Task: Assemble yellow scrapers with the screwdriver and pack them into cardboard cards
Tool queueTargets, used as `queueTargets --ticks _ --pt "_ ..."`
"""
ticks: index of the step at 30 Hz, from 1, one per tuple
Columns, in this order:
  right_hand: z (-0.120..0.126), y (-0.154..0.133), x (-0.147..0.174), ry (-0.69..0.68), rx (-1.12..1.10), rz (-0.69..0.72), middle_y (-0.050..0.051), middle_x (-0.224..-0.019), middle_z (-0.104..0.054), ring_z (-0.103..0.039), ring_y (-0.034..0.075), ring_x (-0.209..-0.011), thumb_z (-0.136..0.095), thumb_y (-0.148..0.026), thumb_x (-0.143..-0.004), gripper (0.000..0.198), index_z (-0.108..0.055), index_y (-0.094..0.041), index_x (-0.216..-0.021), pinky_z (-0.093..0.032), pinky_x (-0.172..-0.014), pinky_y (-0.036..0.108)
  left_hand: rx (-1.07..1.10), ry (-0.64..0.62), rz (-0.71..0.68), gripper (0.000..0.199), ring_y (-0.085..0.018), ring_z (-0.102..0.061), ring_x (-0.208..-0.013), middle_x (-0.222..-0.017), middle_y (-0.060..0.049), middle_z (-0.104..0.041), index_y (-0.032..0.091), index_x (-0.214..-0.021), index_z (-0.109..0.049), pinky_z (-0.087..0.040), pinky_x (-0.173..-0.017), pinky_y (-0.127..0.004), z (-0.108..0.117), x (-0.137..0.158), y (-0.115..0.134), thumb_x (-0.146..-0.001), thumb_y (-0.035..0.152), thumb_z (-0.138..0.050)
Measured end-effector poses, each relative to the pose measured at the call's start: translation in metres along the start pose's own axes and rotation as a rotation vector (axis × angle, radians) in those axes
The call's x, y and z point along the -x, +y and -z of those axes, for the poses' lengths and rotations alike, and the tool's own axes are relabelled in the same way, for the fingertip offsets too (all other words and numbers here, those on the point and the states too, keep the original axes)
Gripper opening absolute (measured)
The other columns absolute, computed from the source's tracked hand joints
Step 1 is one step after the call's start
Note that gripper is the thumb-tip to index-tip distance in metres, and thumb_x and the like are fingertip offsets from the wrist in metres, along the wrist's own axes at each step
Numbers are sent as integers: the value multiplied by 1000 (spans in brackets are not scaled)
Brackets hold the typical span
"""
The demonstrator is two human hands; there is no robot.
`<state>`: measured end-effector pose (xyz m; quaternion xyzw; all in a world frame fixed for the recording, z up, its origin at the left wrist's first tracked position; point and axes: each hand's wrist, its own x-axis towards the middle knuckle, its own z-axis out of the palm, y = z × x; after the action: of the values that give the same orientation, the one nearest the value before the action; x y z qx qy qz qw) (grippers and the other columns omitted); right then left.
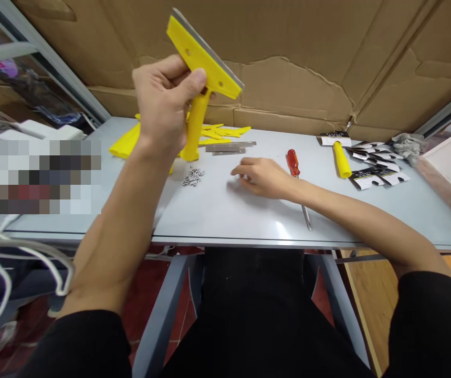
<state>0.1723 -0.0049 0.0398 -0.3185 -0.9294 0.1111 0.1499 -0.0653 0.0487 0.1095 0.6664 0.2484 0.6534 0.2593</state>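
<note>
Raised above the table, my left hand (pixel 160 97) grips a yellow scraper (pixel 199 110) near its neck, thumb across the front. The grey blade edge points up and to the right, and two holes show in the head. My right hand (pixel 262 177) rests on the tabletop with loosely bent fingers apart and nothing visible in them. Left of it lies a small pile of screws (pixel 194 177). Thin metal blades (pixel 229 149) are stacked behind the screws, in front of loose yellow plastic pieces (pixel 233 131). A red-handled screwdriver (pixel 293 164) lies partly under my right forearm.
At the table's right lie another yellow scraper (pixel 341 160) with a card on its head, several printed cards (pixel 367 179) and a grey cloth (pixel 408 146). Yellow handles (pixel 126 143) sit behind my left forearm. Cardboard (pixel 288 89) walls the back; white cables (pixel 2 273) hang left.
</note>
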Motion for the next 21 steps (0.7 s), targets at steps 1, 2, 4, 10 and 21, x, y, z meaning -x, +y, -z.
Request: queueTargets --ticks 1,2,4,10,21 --pt "-6 -9 -17 -55 44 11 15 -132 -77 -59 16 -97 -53 -20 -109 44 -83 -16 -140 -33 -80 32 -11 -1 -12 69 -21 -79 -105 -92 10 -82 36 -103 -84 -75 -96 -57 4 -2 -1 -78 100 -88" --pt "-12 -17 -33 -93 74 30 16 -137 -74 -58 17 -100 -50 -17 -109 48 -81 -17 -145 -30 -80 33 -25 3 -30 73 -17 -78 -100 -89 11 -80 34 -104 -82 -75 -96 -55 8 -4 -3 -77 101 -86" --pt "-22 -30 -60 -130 104 54 16 -142 -70 -54 17 -100 -45 -13 -110 51 -80 -18 -146 -25 -79 34 -62 15 -55 78 -14 -77 -97 -86 10 -76 29 -103 -79 -73 -92 -52 12 -6 -8 -80 104 -79" --pt "-38 -28 -89 -150 39 97 15 -136 -68 -49 15 -98 -46 -12 -111 39 -83 -14 -120 -29 -81 32 -62 20 38 89 -18 -66 -110 -87 8 -72 26 -110 -72 -62 -97 -47 11 -3 -29 -79 109 -76" --pt "-42 -6 -71 -62 35 -4 14 -127 -67 -37 15 -88 -48 -20 -113 28 -75 -13 -117 -23 -77 32 -22 -45 123 73 -15 -70 -111 -93 10 -79 35 -103 -76 -62 -101 -48 2 3 -45 -81 105 -82"
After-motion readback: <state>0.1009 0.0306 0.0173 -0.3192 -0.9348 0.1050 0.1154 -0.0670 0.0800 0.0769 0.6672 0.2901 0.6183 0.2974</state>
